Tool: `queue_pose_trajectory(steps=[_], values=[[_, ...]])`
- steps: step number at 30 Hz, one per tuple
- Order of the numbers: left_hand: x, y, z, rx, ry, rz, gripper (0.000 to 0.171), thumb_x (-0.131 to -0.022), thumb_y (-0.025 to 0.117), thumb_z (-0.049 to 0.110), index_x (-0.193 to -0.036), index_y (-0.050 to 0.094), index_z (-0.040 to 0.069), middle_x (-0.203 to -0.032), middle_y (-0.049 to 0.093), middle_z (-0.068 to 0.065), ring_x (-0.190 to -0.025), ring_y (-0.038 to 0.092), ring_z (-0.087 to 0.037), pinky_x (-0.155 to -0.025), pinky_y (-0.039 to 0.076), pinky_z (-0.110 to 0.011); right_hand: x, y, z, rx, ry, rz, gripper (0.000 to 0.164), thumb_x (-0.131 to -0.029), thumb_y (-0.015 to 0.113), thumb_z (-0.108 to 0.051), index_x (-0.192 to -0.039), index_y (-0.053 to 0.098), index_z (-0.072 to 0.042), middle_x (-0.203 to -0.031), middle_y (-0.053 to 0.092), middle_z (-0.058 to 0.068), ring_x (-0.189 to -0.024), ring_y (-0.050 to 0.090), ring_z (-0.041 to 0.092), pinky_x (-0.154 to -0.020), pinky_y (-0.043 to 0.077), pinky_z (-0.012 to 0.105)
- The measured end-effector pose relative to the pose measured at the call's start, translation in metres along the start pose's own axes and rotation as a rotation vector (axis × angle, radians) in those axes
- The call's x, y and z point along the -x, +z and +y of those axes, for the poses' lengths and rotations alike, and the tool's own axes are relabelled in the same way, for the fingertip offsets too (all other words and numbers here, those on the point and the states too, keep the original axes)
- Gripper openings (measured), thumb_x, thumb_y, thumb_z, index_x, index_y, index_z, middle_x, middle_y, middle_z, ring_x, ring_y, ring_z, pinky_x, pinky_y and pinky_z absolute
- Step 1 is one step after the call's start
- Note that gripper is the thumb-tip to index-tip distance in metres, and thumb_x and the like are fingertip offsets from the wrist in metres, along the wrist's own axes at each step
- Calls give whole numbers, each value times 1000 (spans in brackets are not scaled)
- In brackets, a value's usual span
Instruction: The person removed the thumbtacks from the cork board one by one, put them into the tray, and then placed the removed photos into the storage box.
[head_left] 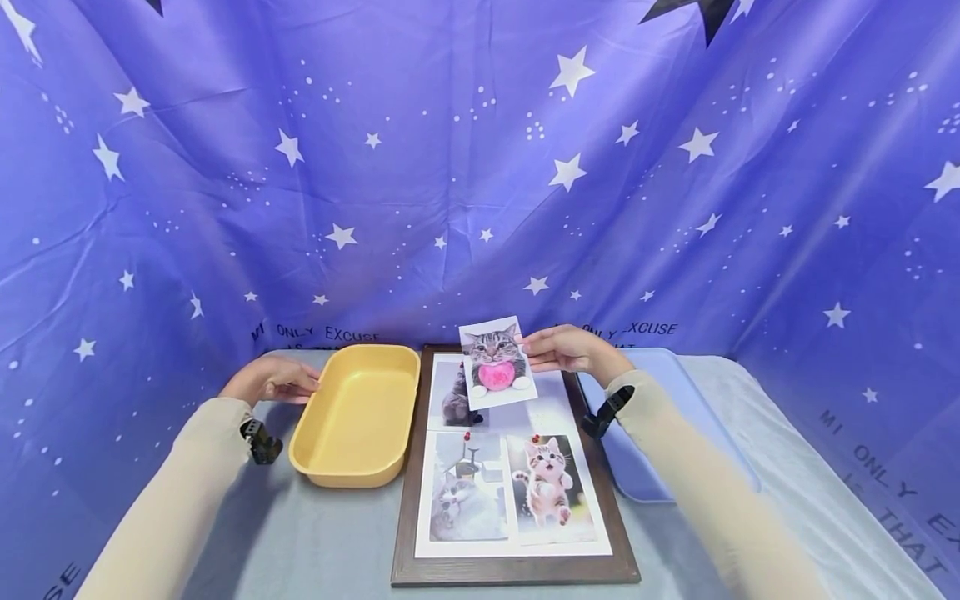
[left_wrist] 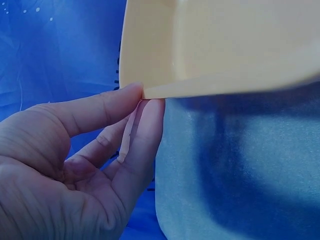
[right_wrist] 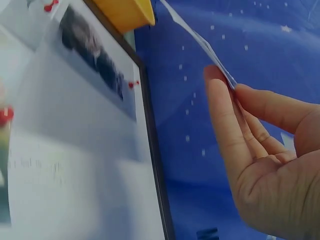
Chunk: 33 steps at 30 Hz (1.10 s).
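My right hand [head_left: 564, 348] pinches the edge of a cat photo [head_left: 498, 363], a white-bordered print with a pink round thing under the cat's chin. The print is held above the upper part of a dark-framed board [head_left: 517, 571], partly covering a dark cat photo [head_left: 454, 406] pinned there. In the right wrist view the print [right_wrist: 210, 49] appears edge-on between thumb and fingers. My left hand [head_left: 276, 381] grips the left rim of a yellow tray [head_left: 360, 417], thumb on top and fingers beneath, as the left wrist view shows.
Lower on the board are a white cat photo [head_left: 465, 500] and a kitten photo [head_left: 553, 492], fixed with red push pins [head_left: 536, 439]. A pale blue tray [head_left: 686, 417] lies right of the board, partly behind my right forearm. A starry blue curtain [head_left: 450, 167] hangs behind the table.
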<state>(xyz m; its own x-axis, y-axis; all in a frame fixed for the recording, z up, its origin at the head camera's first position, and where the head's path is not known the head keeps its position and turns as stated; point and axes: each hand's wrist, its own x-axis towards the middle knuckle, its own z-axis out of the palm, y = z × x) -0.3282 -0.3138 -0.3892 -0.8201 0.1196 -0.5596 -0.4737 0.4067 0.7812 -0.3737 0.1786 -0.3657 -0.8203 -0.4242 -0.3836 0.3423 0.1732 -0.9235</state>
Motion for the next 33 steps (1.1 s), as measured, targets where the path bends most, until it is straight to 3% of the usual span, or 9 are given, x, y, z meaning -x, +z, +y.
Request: queue_pose_trajectory(steps=[5,18,24,33], values=[[0,0,1,19,-11,0,40,-95,66,-3,-133,55,-9,-76,72,4,-71,71,-5,-76,63,-23,-5,21,-4,-40,-18,-19,43,-102,52,4,-144,46,9,-87,75,1,-79,75,14,-81,63,28],[0,-1,1,49,-25,19,36,-94,67,-4,-128,58,-7,-75,73,3,-69,71,-6,-74,63,-23,-20,62,-10,-75,-39,-44,43,-101,51,6,-144,45,10,-86,74,3,-77,72,15,-89,62,34],[0,-1,1,49,-26,15,33,-94,66,-4,-127,60,-7,-75,73,3,-69,71,-6,-74,63,-23,-24,73,-11,-113,-28,-21,44,-101,53,7,-144,45,10,-83,75,4,-74,73,16,-102,52,42],[-1,-1,0,17,-10,2,40,-96,65,-3,-134,56,-10,-77,73,4,-71,71,-6,-75,63,-22,-31,88,-9,-120,-19,-14,45,-101,53,6,-145,46,10,-80,74,5,-72,73,16,-108,45,45]])
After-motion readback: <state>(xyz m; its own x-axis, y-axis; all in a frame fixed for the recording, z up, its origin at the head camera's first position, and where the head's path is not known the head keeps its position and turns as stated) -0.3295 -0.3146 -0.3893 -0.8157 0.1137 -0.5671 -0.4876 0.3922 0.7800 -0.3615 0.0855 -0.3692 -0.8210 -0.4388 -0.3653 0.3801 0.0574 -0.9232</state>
